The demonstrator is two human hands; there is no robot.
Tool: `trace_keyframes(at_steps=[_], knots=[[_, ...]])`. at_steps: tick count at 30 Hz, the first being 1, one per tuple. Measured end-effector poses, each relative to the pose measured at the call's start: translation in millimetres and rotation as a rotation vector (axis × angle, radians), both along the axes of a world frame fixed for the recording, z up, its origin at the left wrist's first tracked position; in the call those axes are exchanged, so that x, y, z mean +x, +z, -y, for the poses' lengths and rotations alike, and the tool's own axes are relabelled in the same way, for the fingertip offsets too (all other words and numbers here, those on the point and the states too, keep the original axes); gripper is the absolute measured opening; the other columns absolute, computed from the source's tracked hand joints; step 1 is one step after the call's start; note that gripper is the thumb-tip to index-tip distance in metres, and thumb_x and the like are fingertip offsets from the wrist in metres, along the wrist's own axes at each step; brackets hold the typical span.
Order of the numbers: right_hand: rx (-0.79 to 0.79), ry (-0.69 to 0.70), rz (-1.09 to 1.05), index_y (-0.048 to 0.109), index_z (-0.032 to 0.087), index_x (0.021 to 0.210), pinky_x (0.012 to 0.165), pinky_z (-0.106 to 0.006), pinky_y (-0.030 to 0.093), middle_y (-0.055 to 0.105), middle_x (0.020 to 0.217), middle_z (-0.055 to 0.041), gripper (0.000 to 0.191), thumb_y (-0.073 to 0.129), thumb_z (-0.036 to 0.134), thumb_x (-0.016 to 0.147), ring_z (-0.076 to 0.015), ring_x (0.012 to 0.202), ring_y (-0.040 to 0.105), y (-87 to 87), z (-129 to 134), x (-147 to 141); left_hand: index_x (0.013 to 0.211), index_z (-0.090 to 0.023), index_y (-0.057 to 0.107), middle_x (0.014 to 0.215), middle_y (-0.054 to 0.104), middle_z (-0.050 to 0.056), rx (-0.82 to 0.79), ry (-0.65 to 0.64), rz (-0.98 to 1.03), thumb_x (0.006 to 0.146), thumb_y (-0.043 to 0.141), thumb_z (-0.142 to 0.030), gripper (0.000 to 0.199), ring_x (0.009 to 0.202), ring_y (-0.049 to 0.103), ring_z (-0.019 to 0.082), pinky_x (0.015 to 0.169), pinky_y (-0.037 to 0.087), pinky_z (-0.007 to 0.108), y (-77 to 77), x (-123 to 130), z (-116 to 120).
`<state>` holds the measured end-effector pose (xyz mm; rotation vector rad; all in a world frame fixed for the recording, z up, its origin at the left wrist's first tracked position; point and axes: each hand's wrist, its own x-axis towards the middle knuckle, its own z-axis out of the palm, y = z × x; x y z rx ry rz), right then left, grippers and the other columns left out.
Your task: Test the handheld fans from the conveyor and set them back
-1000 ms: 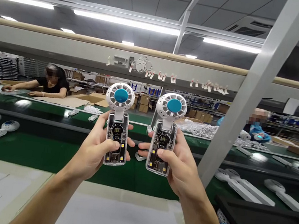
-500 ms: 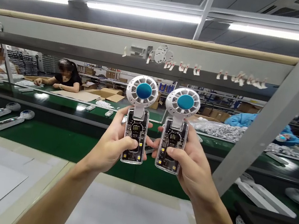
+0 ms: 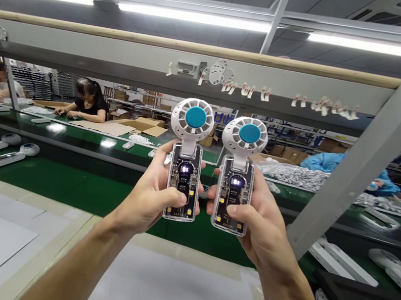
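Two handheld fans are held upright side by side in front of me. My left hand (image 3: 157,189) is wrapped round the clear handle of the left handheld fan (image 3: 191,133), its thumb on the lower front of the circuit board. Likewise my right hand (image 3: 259,211) grips the right handheld fan (image 3: 242,149), thumb pressed to its front. Each fan has a white round head with a blue centre disc, and a lit display glows on each board. My fingers behind the handles are partly hidden.
A green conveyor belt (image 3: 101,190) runs across, carrying more handheld fans (image 3: 11,155) at left and white fans (image 3: 343,261) at right. A slanted metal post (image 3: 363,141) stands at right. White sheets (image 3: 177,289) cover the near table. Co-workers (image 3: 88,100) sit across the line.
The displays on both fans have turned from dim to brightly lit. The fans on the belt have shifted left. Both held fans stay nearly in place.
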<state>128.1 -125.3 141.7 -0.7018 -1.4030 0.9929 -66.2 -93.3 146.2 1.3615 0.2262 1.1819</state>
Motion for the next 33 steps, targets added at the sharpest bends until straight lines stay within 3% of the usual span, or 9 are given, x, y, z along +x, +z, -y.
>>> trace_keyframes(at_steps=[6,10,20,29,31,33], knots=[[-0.006,-0.015,-0.002,0.027,0.028,0.155,0.067,-0.033,0.059,0.073,0.092,-0.0019,0.087,0.066,0.019,0.077,-0.0195,0.074,0.07,1.3,3,-2,0.141,-0.025,0.027,0.094,0.068,0.001,-0.048,0.059,0.017,0.069,0.072,-0.014,0.086,0.066,0.071,0.017,0.057,0.058,0.028,1.2,3,2],[-0.027,-0.018,-0.016,0.029,0.027,0.152,0.062,-0.032,0.058,0.072,0.087,-0.0013,0.082,0.066,0.024,0.079,-0.0186,0.067,0.068,0.2,1,-2,0.137,-0.023,0.031,0.09,0.069,0.001,-0.061,0.054,0.015,0.074,0.072,-0.019,0.075,0.063,0.07,0.017,0.056,0.057,0.028,-0.6,7,2],[0.021,-0.059,0.007,0.037,0.03,0.148,0.062,-0.034,0.06,0.073,0.093,-0.0021,0.073,0.063,0.024,0.081,-0.0199,0.071,0.071,-9.3,-8,3,0.133,-0.024,0.032,0.09,0.07,0.002,-0.089,0.031,0.052,0.073,0.071,-0.019,0.072,0.06,0.069,0.018,0.053,0.056,0.028,-3.7,10,-1],[-0.003,-0.04,-0.027,0.036,0.028,0.144,0.064,-0.033,0.06,0.073,0.09,-0.0012,0.073,0.067,0.022,0.079,-0.0187,0.069,0.07,-2.2,-3,0,0.128,-0.025,0.035,0.091,0.069,0.001,-0.085,0.052,0.055,0.073,0.07,-0.019,0.065,0.061,0.069,0.018,0.055,0.057,0.03,-5.2,12,-1],[0.026,-0.096,-0.087,0.038,0.03,0.141,0.068,-0.035,0.061,0.073,0.095,-0.0014,0.072,0.072,0.022,0.077,-0.0198,0.075,0.072,-2.9,-3,-1,0.126,-0.025,0.036,0.094,0.069,0.001,-0.049,0.117,0.06,0.073,0.073,-0.021,0.064,0.064,0.069,0.017,0.058,0.058,0.031,-8.9,14,-2],[-0.01,-0.091,-0.176,0.049,0.028,0.129,0.068,-0.036,0.062,0.072,0.093,-0.0014,0.058,0.074,0.03,0.077,-0.02,0.074,0.071,-4.3,-2,-4,0.12,-0.024,0.043,0.095,0.068,0.001,0.023,0.33,0.059,0.075,0.076,-0.026,0.056,0.068,0.068,0.015,0.063,0.059,0.029,-15.6,16,-8]])
